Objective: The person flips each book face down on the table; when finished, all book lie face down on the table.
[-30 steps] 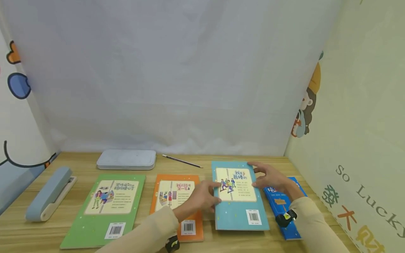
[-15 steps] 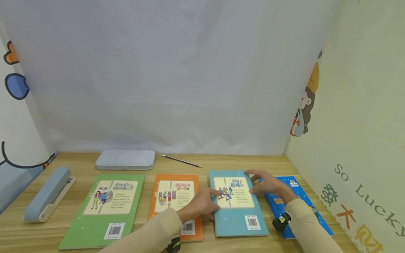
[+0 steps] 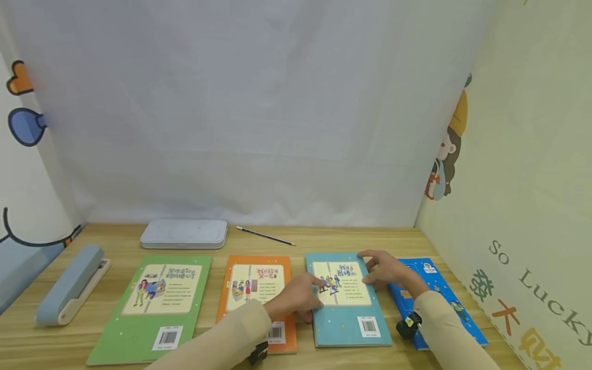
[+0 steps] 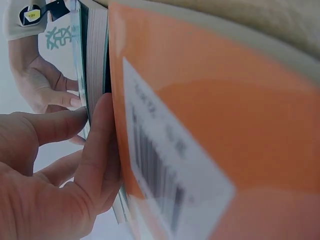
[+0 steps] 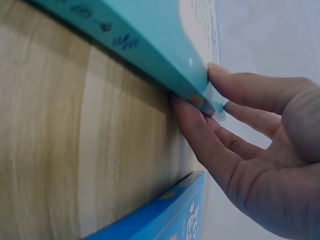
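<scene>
Wood-grain desk (image 3: 333, 239) fills the lower frame. At lower left I register the green book (image 3: 152, 308), then the orange book (image 3: 252, 277), lying apart in a row, barcodes toward me. Right of lower centre, the teal book (image 3: 349, 303) appears to rest flat; the left hand (image 3: 296, 295) pinches its left edge, the right hand (image 3: 386, 270) its upper-right corner, presumably to control both sides evenly. Covers look glossy, over pale paper blocks. Behind: one rounded, matte case (image 3: 183, 234), one slender pencil (image 3: 265, 236), wrinkled fabric backdrop (image 3: 231, 113).
</scene>
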Demonstrator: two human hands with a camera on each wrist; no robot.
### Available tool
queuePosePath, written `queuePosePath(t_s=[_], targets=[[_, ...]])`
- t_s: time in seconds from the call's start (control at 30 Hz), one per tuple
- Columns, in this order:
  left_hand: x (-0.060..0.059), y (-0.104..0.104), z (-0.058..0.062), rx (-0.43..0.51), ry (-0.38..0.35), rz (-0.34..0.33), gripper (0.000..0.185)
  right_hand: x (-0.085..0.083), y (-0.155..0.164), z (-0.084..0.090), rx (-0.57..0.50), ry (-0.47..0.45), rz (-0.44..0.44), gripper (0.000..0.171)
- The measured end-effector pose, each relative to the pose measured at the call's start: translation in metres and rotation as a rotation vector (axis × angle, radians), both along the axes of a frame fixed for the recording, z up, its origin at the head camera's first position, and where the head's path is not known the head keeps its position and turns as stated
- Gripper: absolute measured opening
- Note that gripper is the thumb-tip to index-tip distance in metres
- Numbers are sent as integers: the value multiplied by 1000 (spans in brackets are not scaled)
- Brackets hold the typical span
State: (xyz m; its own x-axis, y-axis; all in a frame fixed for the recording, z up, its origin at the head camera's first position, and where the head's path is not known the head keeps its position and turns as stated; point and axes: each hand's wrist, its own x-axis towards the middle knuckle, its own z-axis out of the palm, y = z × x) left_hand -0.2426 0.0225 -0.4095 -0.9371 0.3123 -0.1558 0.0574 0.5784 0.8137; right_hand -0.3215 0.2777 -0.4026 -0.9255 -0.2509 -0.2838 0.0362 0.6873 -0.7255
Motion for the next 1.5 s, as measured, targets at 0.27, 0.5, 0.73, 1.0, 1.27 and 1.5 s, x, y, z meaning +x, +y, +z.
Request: queuePosePath(t_s=[0.27,0.5,0.73,1.0,1.27,1.5], targets=[[-2,4,0,-98,35,-11,49,0,-5,4,41,-4,-8,70],[-3,6,1,-266,167,-66,48,2,-2,8,1,-25,33,70],[-7,7,12,-379,248,-150,32,11,17,24,-50,-14,76,66],[-11,19,21,-483,436,-236,15,16,60,38,21,64,64,60],[-5,44,22,-460,491,-451,53,22,115,44,124,57,35,59],[-5,69,17,-419,545,-584,56,23,139,40,171,49,-26,62]])
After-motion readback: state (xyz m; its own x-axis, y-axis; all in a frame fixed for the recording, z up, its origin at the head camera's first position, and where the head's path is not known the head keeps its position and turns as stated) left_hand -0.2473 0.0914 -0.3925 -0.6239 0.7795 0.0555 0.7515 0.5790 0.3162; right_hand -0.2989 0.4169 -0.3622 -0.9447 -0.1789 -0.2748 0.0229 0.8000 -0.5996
